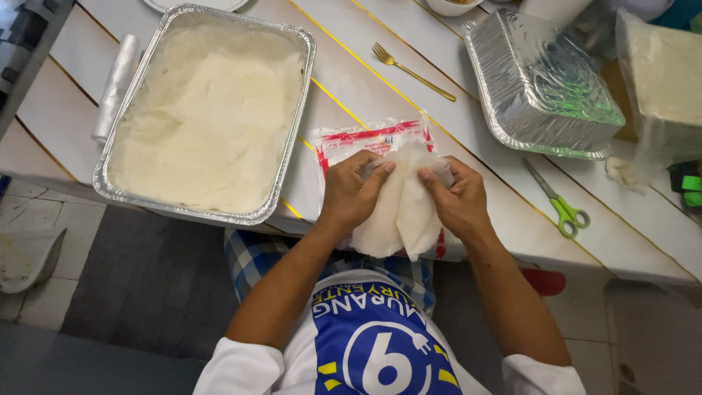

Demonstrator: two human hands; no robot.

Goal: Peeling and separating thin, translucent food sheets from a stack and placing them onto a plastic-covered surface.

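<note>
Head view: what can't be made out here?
- Packet: its lower part, hidden behind the pale sheets that the left hand and right hand hold.
- Bowl and plate: cut off by the top edge.
- Foil tray: whatever lies under its pale top layer.
- Upturned foil tray: anything beneath it.

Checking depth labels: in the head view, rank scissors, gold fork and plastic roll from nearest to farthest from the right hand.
From the right hand:
1. Green-handled scissors, on the table just to its right.
2. Gold fork, up the table, beyond the hands.
3. Plastic roll, far left, past the filled foil tray.
</note>
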